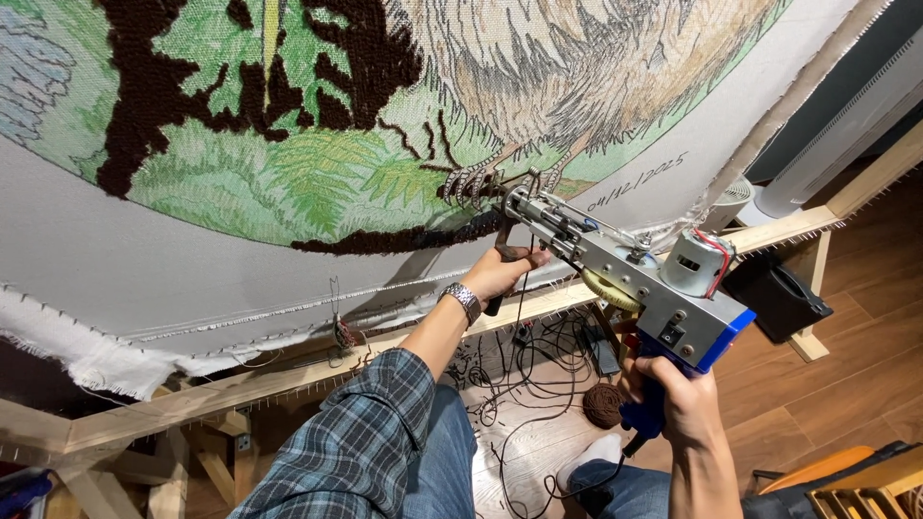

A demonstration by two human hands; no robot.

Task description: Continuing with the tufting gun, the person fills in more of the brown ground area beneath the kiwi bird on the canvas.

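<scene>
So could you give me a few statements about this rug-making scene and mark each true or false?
1. The right hand grips the blue handle of the grey metal tufting gun. True.
2. The left hand rests on the floor. False: it holds the gun's front grip.
3. The gun's tip meets the stretched grey cloth with green and brown tufting. True.
4. The brown ball of yarn sits on the wooden frame. False: it lies on the floor.

Tufting gun (615, 269) against stretched cloth (240, 250) on wooden frame (192, 399); yarn ball (604, 405) on floor below.
</scene>
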